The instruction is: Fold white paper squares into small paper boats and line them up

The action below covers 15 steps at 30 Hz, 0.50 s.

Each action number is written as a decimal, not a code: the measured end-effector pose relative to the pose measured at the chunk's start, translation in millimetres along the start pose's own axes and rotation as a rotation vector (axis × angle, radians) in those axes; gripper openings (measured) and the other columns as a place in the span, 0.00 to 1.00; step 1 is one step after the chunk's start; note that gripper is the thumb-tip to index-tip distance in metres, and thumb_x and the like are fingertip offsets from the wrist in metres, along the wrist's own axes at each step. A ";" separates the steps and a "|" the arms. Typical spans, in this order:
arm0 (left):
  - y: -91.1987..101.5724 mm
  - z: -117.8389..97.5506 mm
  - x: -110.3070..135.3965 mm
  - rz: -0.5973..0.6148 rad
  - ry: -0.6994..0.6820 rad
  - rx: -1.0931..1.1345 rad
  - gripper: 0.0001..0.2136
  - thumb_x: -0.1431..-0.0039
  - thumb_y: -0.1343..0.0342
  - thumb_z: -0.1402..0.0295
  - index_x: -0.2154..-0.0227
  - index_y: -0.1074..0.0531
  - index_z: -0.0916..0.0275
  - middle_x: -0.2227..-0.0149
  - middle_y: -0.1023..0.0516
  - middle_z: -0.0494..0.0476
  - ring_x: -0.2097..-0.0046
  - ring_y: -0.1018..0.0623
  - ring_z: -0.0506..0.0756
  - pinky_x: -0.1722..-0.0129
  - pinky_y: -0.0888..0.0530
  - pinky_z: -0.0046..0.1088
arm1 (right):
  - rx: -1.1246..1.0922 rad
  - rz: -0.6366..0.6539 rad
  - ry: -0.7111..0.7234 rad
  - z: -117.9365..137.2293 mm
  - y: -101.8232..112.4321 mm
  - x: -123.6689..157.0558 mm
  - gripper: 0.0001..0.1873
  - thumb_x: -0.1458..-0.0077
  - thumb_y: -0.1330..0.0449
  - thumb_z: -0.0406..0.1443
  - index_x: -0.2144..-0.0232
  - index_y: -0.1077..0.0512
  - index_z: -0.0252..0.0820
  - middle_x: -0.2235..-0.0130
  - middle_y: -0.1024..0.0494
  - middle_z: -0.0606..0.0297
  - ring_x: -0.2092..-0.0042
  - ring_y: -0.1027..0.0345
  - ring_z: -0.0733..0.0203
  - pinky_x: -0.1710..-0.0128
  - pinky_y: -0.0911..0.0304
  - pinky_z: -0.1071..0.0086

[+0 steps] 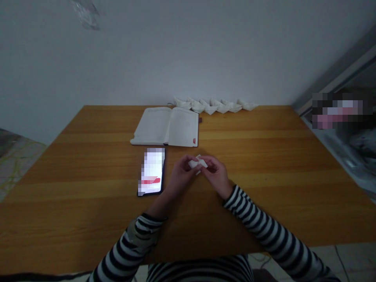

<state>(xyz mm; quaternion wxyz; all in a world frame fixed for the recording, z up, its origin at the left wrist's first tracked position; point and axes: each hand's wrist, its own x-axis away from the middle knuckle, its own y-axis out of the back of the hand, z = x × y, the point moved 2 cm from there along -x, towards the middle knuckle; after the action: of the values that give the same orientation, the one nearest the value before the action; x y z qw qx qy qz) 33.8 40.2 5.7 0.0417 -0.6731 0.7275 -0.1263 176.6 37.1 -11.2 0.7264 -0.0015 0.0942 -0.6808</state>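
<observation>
Between my two hands, just above the wooden table (pixel 264 176), is a small piece of folded white paper (pixel 198 161). My left hand (pixel 185 170) pinches its left side with thumb and fingers. On the right side, my right hand (pixel 216 171) grips it the same way, and the thumbs almost meet at the near edge. Parts of the paper are covered by my fingers. Left of my left hand lies a phone (pixel 152 170) with its screen lit. An open notebook (pixel 182 127) with pale pages rests beyond my hands.
Several folded white paper boats (pixel 210 106) stand in a row along the table's back edge, against the pale wall (pixel 188 51). Past the table's right edge are blurred, partly masked items (pixel 340 111). The table's near edge lies close to my body.
</observation>
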 end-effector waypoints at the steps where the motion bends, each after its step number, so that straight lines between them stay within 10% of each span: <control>1: -0.5 0.7 -0.2 0.007 -0.012 0.007 0.18 0.57 0.29 0.66 0.68 0.32 0.62 0.72 0.23 0.49 0.72 0.25 0.49 0.71 0.30 0.22 | -0.004 -0.018 -0.002 -0.7 -0.9 0.4 0.20 0.49 0.32 0.39 0.53 0.26 0.44 0.65 0.21 0.65 0.64 0.26 0.62 0.63 0.30 0.69; 15: 1.7 8.1 4.4 0.090 0.033 -0.517 0.14 0.41 0.44 0.55 0.68 0.28 0.64 0.77 0.23 0.52 0.76 0.24 0.53 0.76 0.31 0.26 | 0.098 0.021 -0.081 2.8 3.9 2.2 0.18 0.41 0.41 0.50 0.63 0.27 0.41 0.75 0.27 0.69 0.79 0.38 0.67 0.80 0.43 0.73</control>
<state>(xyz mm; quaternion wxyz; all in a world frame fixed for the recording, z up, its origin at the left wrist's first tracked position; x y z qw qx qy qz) 33.6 35.0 -2.0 -0.1379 -0.6260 0.7656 0.0546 180.9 34.8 -9.3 0.7360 0.0076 0.0313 -0.6762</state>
